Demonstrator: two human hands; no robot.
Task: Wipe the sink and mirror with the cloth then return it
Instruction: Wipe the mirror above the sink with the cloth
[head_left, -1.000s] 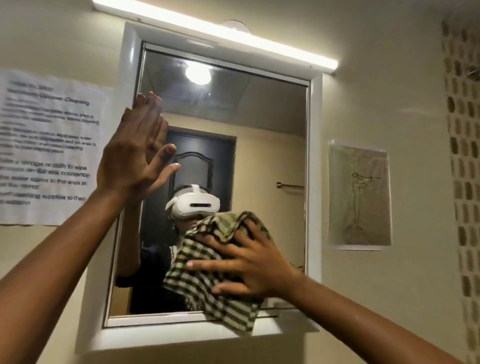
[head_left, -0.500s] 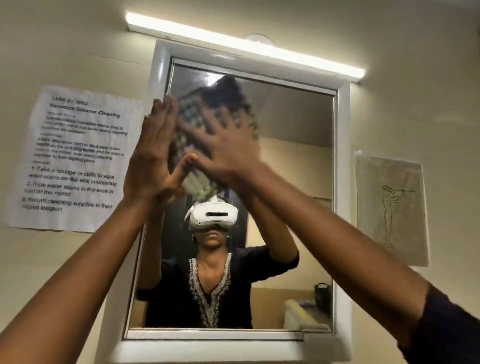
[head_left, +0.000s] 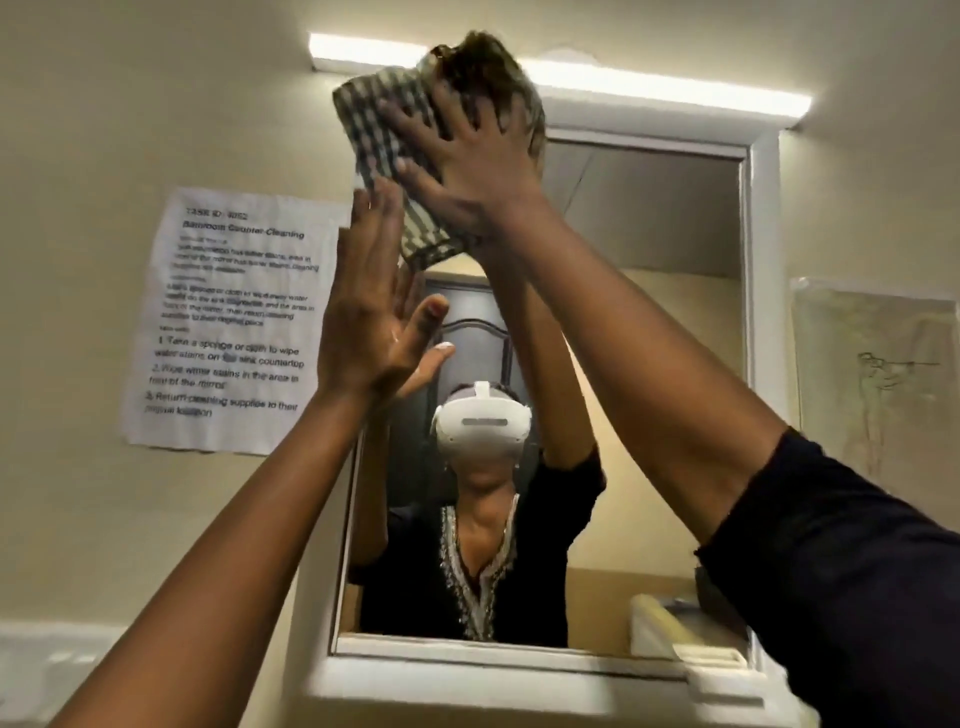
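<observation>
Two bare forearms reach up from the bottom corners of the frame toward a wall mirror. The right arm wears a dark sleeve (head_left: 857, 597) at lower right. The left hand (head_left: 371, 317), left of center, is open and flat with fingers together, resting against the mirror's left edge and holding nothing. The right hand (head_left: 467, 156), upper center, spreads its fingers over a checked green and white cloth (head_left: 374, 124), pressing it against the top left corner of the mirror (head_left: 649, 364), where it overlaps the white frame and the strip light (head_left: 675, 93) above.

The mirror wipe looks to be under way at the top of the glass. The sink is out of view, so whether it is wiped cannot be told, and the cloth is not yet returned.

On the wall at middle left hangs a printed sheet (head_left: 234, 322). Its heading reads roughly "Bathroom Counter Cleaning", with numbered steps about wiping water stains and returning cleaning supplies; the small print is blurred. A faint line drawing (head_left: 878, 384) hangs at right.
</observation>
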